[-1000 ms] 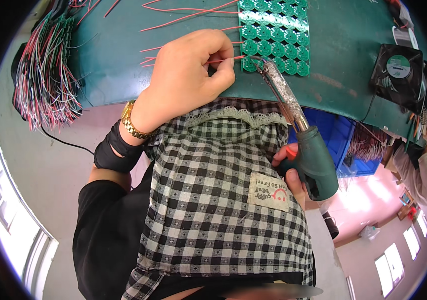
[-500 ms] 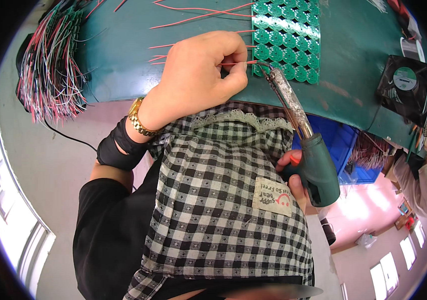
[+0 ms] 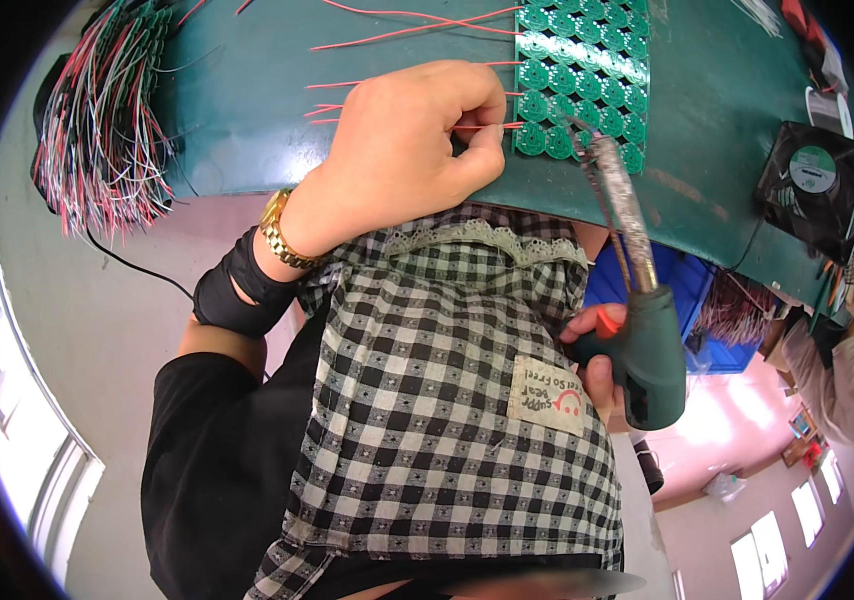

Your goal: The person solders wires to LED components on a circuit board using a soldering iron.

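A green panel of round circuit boards (image 3: pixel 587 75) lies on the work surface, with several red wires (image 3: pixel 367 44) running left from its left edge. My left hand (image 3: pixel 412 145) pinches a red wire (image 3: pixel 510 126) between thumb and forefinger, its end at a board low on that edge. My right hand (image 3: pixel 599 380), mostly hidden behind the tool, grips a dark green soldering gun (image 3: pixel 653 365) with an orange-red trigger. The gun's metal barrel slants up and left. Its tip is over the panel's lower boards, to the right of the wire end; whether it touches them I cannot tell.
A thick bundle of red, white and black wires (image 3: pixel 102 130) hangs over the left end of the green table (image 3: pixel 247 140). On the right stand a black fan (image 3: pixel 809 180) and a solder spool (image 3: pixel 827 112). A blue bin (image 3: pixel 672 275) sits below the edge; another person's sleeve (image 3: pixel 827 375) shows beyond.
The soldering gun's tip has moved right, off the wire end. In the picture, the panel and wires sit slightly further right. My left hand still pinches the wire.
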A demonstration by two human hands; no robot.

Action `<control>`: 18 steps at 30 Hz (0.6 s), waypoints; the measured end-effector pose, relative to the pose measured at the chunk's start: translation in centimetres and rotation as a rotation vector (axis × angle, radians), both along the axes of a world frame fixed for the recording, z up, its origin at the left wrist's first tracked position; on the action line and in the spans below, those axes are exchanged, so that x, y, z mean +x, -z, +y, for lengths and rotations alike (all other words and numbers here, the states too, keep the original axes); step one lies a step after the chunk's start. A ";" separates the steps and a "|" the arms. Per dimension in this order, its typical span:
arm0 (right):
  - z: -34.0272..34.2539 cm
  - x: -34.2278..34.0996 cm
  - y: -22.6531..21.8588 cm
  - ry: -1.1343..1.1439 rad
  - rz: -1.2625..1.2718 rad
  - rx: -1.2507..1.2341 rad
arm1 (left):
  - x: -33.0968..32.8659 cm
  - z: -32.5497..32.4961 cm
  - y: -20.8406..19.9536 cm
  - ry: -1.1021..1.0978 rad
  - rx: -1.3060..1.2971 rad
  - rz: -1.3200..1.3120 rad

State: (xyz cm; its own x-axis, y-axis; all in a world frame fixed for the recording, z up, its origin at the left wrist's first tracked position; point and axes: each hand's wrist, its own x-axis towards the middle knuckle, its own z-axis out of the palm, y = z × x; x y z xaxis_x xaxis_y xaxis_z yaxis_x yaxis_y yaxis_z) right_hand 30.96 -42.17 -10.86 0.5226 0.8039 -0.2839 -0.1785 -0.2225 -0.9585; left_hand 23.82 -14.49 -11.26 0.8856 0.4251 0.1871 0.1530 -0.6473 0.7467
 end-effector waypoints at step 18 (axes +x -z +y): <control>2.0 -0.9 0.1 0.304 -0.036 0.118 | 0.4 -0.1 0.3 0.002 0.034 -0.055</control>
